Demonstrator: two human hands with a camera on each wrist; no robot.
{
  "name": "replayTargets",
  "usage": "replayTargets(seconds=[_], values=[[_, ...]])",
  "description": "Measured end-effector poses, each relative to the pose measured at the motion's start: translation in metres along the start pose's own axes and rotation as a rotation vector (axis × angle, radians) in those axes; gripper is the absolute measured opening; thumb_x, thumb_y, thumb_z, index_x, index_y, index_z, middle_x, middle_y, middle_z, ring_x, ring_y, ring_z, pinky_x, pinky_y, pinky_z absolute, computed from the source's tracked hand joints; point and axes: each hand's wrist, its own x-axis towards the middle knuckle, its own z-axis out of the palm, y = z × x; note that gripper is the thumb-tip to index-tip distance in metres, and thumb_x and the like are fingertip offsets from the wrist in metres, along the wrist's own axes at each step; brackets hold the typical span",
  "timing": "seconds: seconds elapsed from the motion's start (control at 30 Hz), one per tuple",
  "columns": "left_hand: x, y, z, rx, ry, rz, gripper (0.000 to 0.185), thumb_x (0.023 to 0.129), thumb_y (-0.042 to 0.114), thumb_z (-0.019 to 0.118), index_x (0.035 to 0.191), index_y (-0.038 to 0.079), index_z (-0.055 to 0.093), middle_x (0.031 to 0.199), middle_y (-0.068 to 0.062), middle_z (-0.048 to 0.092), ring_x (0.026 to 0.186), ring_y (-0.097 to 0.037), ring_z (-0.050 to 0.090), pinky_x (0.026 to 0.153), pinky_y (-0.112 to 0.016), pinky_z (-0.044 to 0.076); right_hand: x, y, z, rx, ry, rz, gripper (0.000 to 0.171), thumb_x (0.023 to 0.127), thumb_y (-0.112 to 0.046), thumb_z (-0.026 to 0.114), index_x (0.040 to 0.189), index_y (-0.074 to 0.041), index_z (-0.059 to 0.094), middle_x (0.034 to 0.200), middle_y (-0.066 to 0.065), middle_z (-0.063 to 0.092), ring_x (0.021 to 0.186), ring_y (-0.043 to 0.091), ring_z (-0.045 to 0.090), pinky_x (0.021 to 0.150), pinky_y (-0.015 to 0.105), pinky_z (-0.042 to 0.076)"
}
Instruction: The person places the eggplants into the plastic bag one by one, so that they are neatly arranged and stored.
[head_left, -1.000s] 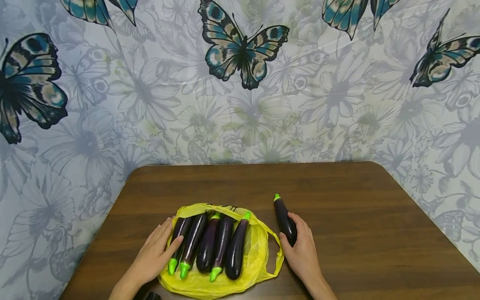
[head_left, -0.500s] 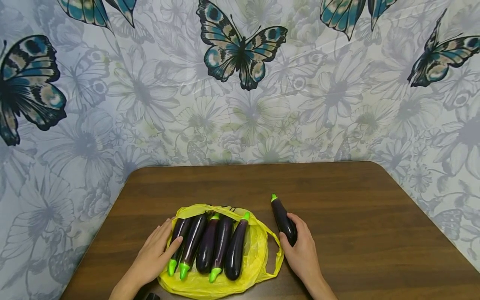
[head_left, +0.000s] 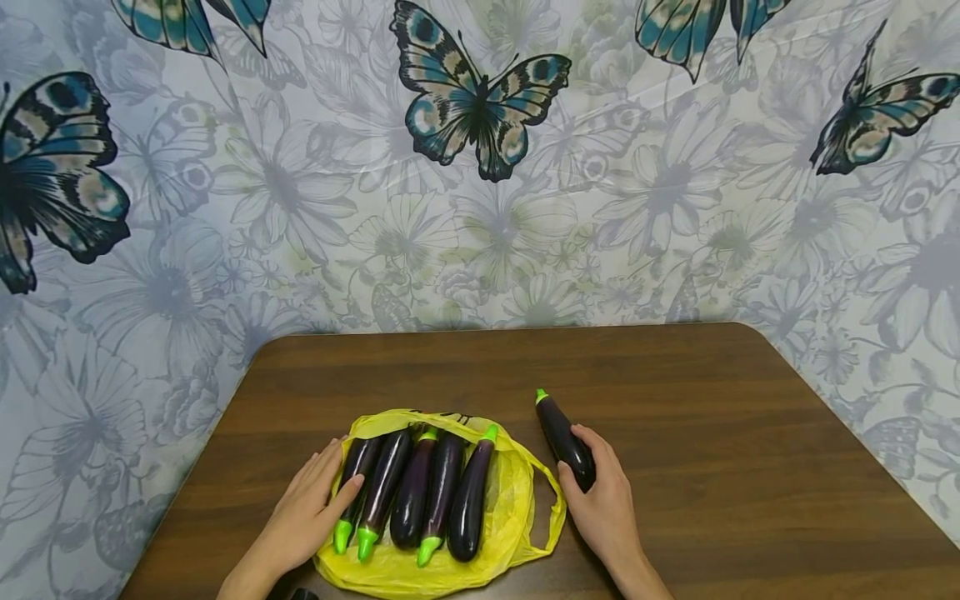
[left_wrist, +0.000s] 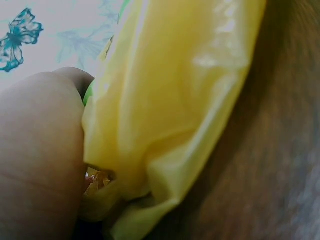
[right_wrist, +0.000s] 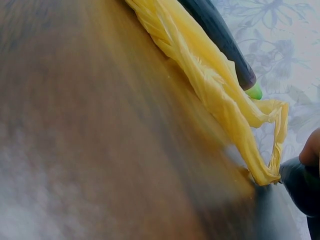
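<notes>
Several dark purple eggplants (head_left: 411, 492) with bright green stems lie side by side on a yellow plastic bag (head_left: 517, 500), under its raised back edge. My left hand (head_left: 303, 508) rests along the bag's left side, fingers extended, thumb over the leftmost eggplant (head_left: 362, 467). In the left wrist view the yellow bag (left_wrist: 170, 100) fills the middle beside the hand. To the right of the bag my right hand (head_left: 600, 492) grips a single eggplant (head_left: 564, 437) by its thick lower end, green stem pointing away and left. The right wrist view shows that eggplant (right_wrist: 297, 182) near the bag handle (right_wrist: 275, 145).
A brown wooden table (head_left: 712, 450) carries everything. A small black object (head_left: 303, 593) shows at the bottom edge beside the left forearm. Behind the table hangs a pale floral cloth (head_left: 525, 242) with teal butterflies.
The eggplant in my right hand has tilted, its stem end swinging left. My left hand, the bag and the other eggplants stay nearly in place; the head view has shifted slightly.
</notes>
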Motion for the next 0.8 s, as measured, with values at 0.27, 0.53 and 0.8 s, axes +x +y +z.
replayTargets(seconds=[0.27, 0.53, 0.8], values=[[-0.0005, -0.0003, 0.0001, 0.007, 0.008, 0.002, 0.073, 0.108, 0.05, 0.047, 0.162, 0.003, 0.03, 0.166, -0.023, 0.031, 0.154, -0.047, 0.023, 0.121, -0.068, 0.02, -0.0014, -0.0019, 0.0, 0.03, 0.028, 0.001, 0.054, 0.087, -0.003, 0.08, 0.137, -0.014, 0.063, 0.142, 0.006, 0.062, 0.129, 0.031, 0.062, 0.101, 0.028, 0.053], [-0.001, 0.0002, 0.0008, 0.012, 0.022, 0.019, 0.072, 0.109, 0.048, 0.047, 0.162, 0.002, 0.031, 0.165, -0.021, 0.033, 0.154, -0.044, 0.026, 0.123, -0.064, 0.019, -0.0014, -0.0025, 0.0002, 0.076, 0.055, -0.012, 0.056, 0.083, -0.002, 0.084, 0.134, -0.016, 0.066, 0.139, 0.003, 0.065, 0.128, 0.029, 0.063, 0.097, -0.003, 0.033], [-0.001, 0.0001, 0.0011, 0.01, 0.02, 0.017, 0.072, 0.109, 0.048, 0.047, 0.162, 0.003, 0.03, 0.166, -0.021, 0.033, 0.154, -0.044, 0.026, 0.122, -0.065, 0.02, -0.0022, -0.0023, -0.0003, 0.095, 0.065, -0.046, 0.057, 0.082, -0.004, 0.085, 0.134, -0.02, 0.067, 0.135, 0.0, 0.068, 0.123, 0.024, 0.066, 0.096, 0.0, 0.038]])
